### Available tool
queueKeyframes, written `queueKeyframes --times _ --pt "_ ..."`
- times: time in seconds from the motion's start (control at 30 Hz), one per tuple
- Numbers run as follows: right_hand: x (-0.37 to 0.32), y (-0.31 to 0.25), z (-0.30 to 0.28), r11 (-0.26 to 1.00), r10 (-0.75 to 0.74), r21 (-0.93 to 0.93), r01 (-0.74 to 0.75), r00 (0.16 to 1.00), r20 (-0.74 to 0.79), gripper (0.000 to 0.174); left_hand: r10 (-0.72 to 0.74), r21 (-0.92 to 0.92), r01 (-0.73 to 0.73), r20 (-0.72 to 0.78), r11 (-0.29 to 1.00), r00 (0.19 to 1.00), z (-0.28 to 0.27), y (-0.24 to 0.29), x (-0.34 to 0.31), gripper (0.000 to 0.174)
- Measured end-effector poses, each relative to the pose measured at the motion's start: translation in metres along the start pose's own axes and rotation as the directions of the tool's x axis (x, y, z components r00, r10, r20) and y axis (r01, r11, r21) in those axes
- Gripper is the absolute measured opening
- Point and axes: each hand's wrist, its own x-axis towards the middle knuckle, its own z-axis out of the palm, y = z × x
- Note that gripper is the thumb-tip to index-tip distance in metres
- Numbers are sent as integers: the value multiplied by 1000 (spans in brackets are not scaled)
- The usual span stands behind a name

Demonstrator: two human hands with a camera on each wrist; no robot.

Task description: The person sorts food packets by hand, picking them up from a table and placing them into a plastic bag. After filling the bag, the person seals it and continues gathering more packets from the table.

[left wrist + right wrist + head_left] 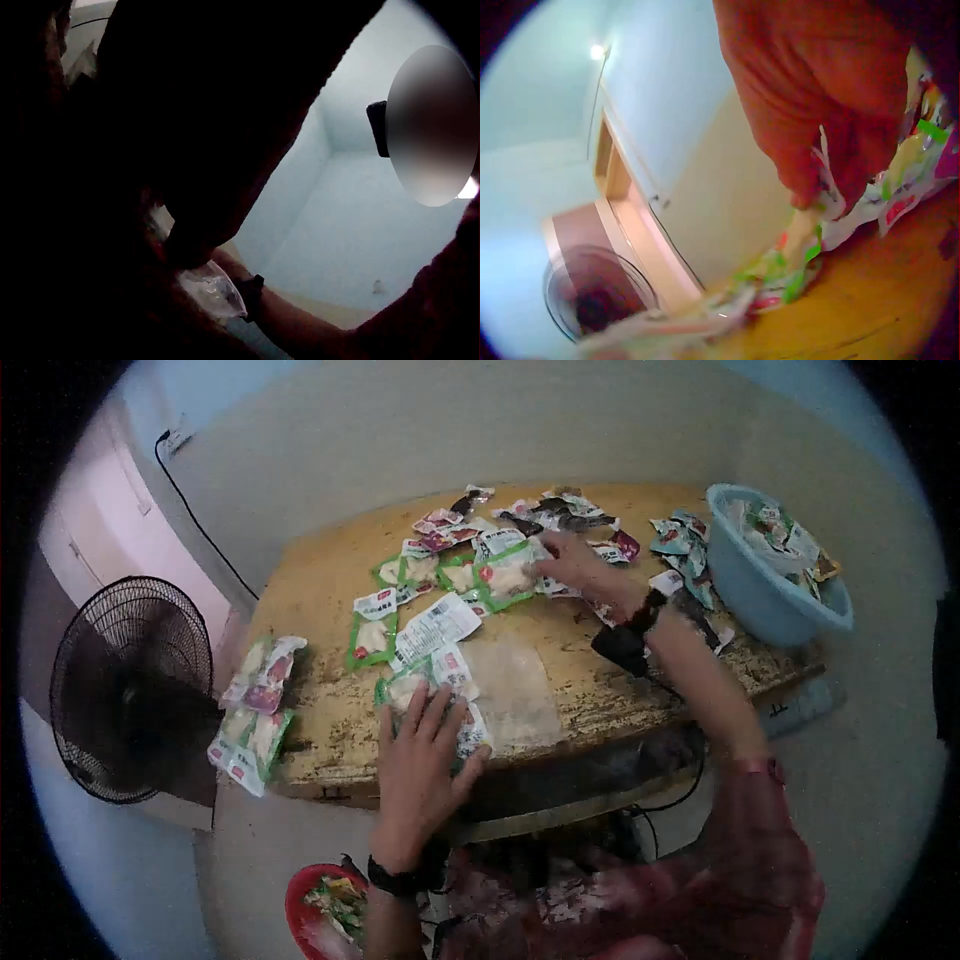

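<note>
Right fingers (pixel 545 567) pinch a green-edged packet (pixel 510 580), print (pixel 486 573) illegible.

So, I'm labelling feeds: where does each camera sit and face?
Head: head-worn, facing forward and down at wooden table; left hand, right hand and sleeve show.
Left wrist: worn there, facing blue wall, forearm, person's head; foreground dark.
Right wrist: worn there, facing past right hand and food packets toward fan.
Shared, head and right wrist: right hand, fan.

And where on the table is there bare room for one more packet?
The table is bare between the packets at its left edge and the green packet right of them, also between the pale sheet and the right forearm. Crowded: the back, around the right hand, and beside the blue basin.
</note>
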Motion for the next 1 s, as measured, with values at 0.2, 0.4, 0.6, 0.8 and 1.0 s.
queueKeyframes --times 0.2,0.4,0.6,0.8,1.0 --pt "-84 -54 -27 998 38 -32 -47 971 -238 37 -30 -52 28 -24 998 999 -7 4 4 64" --pt "-171 -46 -36 980 201 66 -190 922 -331 49 -119 -205 40 -389 978 914 -20 30 -1 58" --pt "-203 -74 13 937 321 223 -269 914 -247 44 -107 -237 3 -427 972 898 -13 73 19 44" --pt "-210 -88 36 865 341 422 -272 935 -97 39 -180 -377 49 -323 925 929 7 76 33 36" --pt "-201 -78 41 897 261 392 -204 960 -98 36 -156 -442 -27 -371 897 916 11 79 37 16"
